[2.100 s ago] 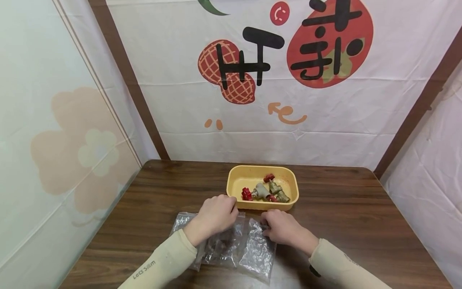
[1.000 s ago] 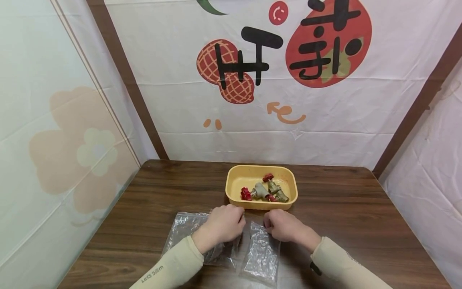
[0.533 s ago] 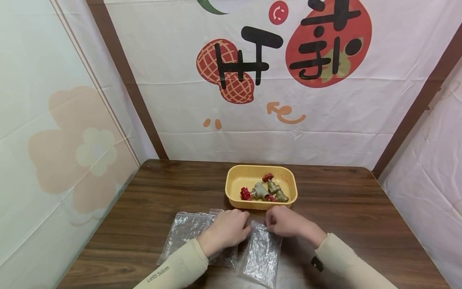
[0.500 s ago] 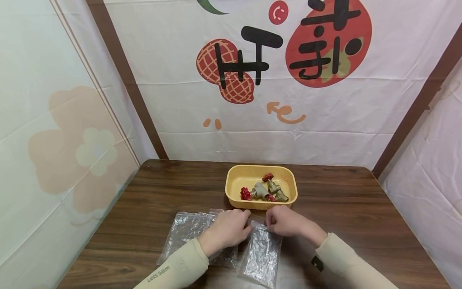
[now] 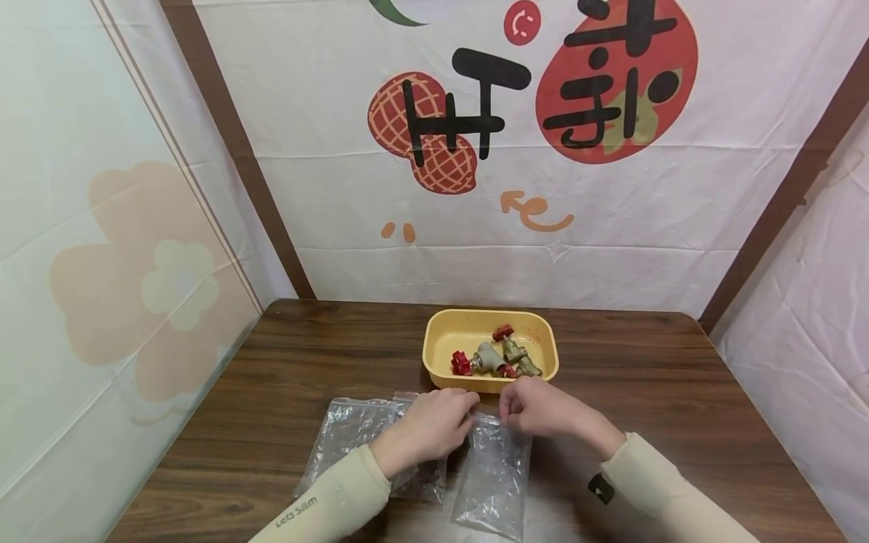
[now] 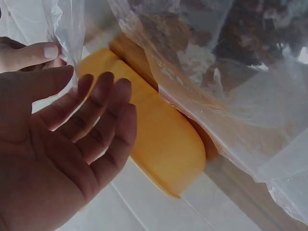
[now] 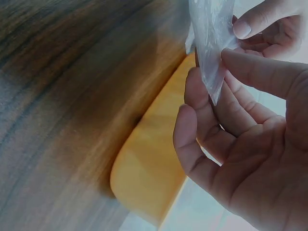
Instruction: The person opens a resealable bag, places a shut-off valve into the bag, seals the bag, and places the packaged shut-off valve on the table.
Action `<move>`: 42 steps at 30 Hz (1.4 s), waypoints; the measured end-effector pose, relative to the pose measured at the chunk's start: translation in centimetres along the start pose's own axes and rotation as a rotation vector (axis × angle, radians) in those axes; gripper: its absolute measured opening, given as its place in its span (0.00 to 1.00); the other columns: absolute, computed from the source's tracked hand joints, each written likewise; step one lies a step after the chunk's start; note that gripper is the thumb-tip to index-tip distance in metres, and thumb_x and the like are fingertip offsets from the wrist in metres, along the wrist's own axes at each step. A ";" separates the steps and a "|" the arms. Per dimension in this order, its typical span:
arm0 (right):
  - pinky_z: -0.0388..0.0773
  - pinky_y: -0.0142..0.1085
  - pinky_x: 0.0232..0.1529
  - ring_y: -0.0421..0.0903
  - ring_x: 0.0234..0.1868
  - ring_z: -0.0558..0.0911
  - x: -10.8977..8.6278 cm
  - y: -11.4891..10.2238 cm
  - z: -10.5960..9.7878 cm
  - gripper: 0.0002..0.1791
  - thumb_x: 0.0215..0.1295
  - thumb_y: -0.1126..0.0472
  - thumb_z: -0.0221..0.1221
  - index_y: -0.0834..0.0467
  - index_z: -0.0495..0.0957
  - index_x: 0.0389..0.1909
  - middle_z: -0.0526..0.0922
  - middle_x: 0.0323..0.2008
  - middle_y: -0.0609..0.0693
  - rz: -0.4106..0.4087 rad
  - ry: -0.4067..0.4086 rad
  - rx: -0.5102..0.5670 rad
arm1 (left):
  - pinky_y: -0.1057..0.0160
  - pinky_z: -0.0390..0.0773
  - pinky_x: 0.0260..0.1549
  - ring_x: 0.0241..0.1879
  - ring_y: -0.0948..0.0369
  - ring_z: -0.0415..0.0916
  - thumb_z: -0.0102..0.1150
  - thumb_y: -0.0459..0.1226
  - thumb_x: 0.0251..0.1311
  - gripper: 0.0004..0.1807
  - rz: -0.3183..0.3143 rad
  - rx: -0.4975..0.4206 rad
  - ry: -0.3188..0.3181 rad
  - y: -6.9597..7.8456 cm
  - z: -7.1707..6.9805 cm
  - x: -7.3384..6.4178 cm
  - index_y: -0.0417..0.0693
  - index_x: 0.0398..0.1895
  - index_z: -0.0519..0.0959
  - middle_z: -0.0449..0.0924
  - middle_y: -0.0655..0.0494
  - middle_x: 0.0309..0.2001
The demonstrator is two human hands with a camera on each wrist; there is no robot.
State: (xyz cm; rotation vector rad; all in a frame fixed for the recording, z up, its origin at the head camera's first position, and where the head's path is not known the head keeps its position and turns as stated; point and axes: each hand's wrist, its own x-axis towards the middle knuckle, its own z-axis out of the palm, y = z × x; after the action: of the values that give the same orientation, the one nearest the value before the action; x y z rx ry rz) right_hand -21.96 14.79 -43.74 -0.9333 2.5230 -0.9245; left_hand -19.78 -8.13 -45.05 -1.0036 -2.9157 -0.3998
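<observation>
A clear plastic zip bag [image 5: 492, 479] hangs between both hands, its top edge raised and its lower end near the table. My left hand [image 5: 434, 424] pinches the upper left of the bag between thumb and fingertips. At the upper right corner, my right hand [image 5: 543, 407] holds the film the same way; in the right wrist view the bag's corner [image 7: 211, 72] passes between thumb and fingers. Beside and partly under my left forearm lie more clear zip bags [image 5: 349, 430], one with something dark beneath or inside that I cannot make out.
Just beyond the hands stands a yellow plastic tub [image 5: 434, 339]. Inside are a grey valve [image 5: 487, 357] with a red handwheel [image 5: 462, 363] and brass valves [image 5: 514, 351] with red handles. Wood-grain table [image 5: 645, 392] surrounds it, with printed fabric walls [image 5: 326, 196] behind.
My left hand has moved right from the left bags to the bag near my right hand. Lately both hands have raised its top edge slightly, and the bag looks smoother. The tub stays put.
</observation>
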 end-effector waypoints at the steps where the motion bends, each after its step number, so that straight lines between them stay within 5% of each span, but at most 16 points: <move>1: 0.78 0.35 0.27 0.38 0.24 0.79 0.0 -0.1 -0.1 0.09 0.60 0.71 0.67 0.55 0.80 0.28 0.81 0.24 0.41 -0.002 -0.001 0.006 | 0.56 0.82 0.30 0.32 0.59 0.81 0.66 0.39 0.69 0.07 0.007 -0.005 0.007 0.0 -0.1 0.0 0.53 0.33 0.78 0.79 0.61 0.31; 10: 0.82 0.36 0.32 0.39 0.31 0.84 -0.1 -1.2 -0.7 0.06 0.65 0.69 0.69 0.59 0.82 0.39 0.85 0.32 0.46 -0.009 0.036 0.044 | 0.60 0.75 0.23 0.26 0.63 0.73 0.63 0.35 0.70 0.12 0.029 -0.058 0.063 -0.2 -0.9 0.1 0.56 0.29 0.73 0.71 0.65 0.25; 13: 0.78 0.34 0.28 0.37 0.27 0.79 -0.1 -1.5 -1.0 0.02 0.68 0.68 0.66 0.59 0.84 0.37 0.83 0.28 0.43 -0.033 0.035 0.038 | 0.59 0.74 0.22 0.25 0.64 0.72 0.62 0.35 0.71 0.13 0.037 -0.072 0.089 -0.2 -1.3 0.2 0.56 0.29 0.73 0.71 0.66 0.25; 23: 0.67 0.31 0.22 0.34 0.20 0.69 -0.3 -2.6 -1.9 0.10 0.74 0.65 0.60 0.56 0.86 0.32 0.74 0.20 0.38 -0.046 0.047 0.030 | 0.55 0.78 0.24 0.29 0.61 0.76 0.61 0.36 0.74 0.10 0.057 -0.059 0.164 -0.3 -2.5 0.3 0.55 0.32 0.74 0.75 0.64 0.28; 42: 0.70 0.32 0.22 0.36 0.20 0.72 -0.9 -3.8 -3.5 0.10 0.76 0.63 0.60 0.56 0.85 0.33 0.75 0.20 0.40 -0.002 0.066 0.101 | 0.60 0.79 0.35 0.34 0.63 0.75 0.62 0.29 0.72 0.07 0.100 -0.190 0.233 -0.5 -3.5 0.8 0.50 0.38 0.77 0.76 0.62 0.33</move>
State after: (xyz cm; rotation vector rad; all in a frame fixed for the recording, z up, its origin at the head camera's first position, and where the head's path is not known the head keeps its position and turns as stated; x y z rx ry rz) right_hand -21.10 14.80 -38.59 -0.8892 2.5031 -1.0900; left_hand -20.89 -8.88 -41.65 -1.0395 -2.6470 -0.7463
